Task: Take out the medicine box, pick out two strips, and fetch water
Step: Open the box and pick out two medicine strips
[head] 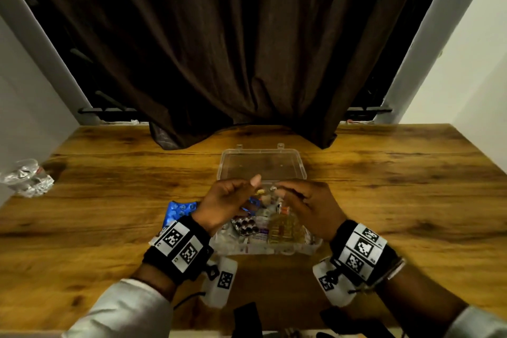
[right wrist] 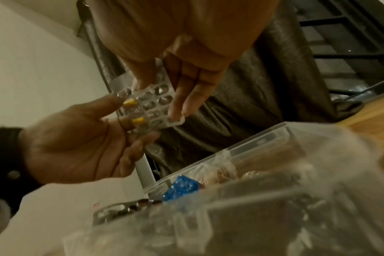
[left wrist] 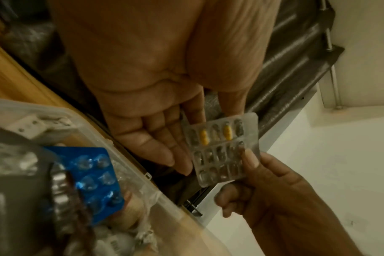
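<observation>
The clear medicine box (head: pixel 274 251) stands open on the wooden table (head: pixel 397 186), its lid (head: pixel 260 164) laid back behind it. Above the box, both hands hold one clear blister strip (head: pixel 264 191) (left wrist: pixel 221 149) (right wrist: pixel 147 105) with two yellow capsules in it. My left hand (head: pixel 247 189) (right wrist: pixel 112 112) has its thumb on one edge and fingers beneath. My right hand (head: pixel 285 192) (left wrist: pixel 250 161) pinches the opposite end. A blue strip (head: pixel 179 210) lies on the table left of the box. Another blue strip (left wrist: pixel 92 181) (right wrist: pixel 180 188) lies inside it.
The box also holds a silver strip of dark pills (head: pixel 244 226), an amber bottle (head: pixel 282 228) and other packets. A crumpled clear plastic thing (head: pixel 27 178) sits at the table's far left edge. A dark curtain (head: pixel 247 63) hangs onto the back edge. Dark objects (head: pixel 247 318) lie at the near edge.
</observation>
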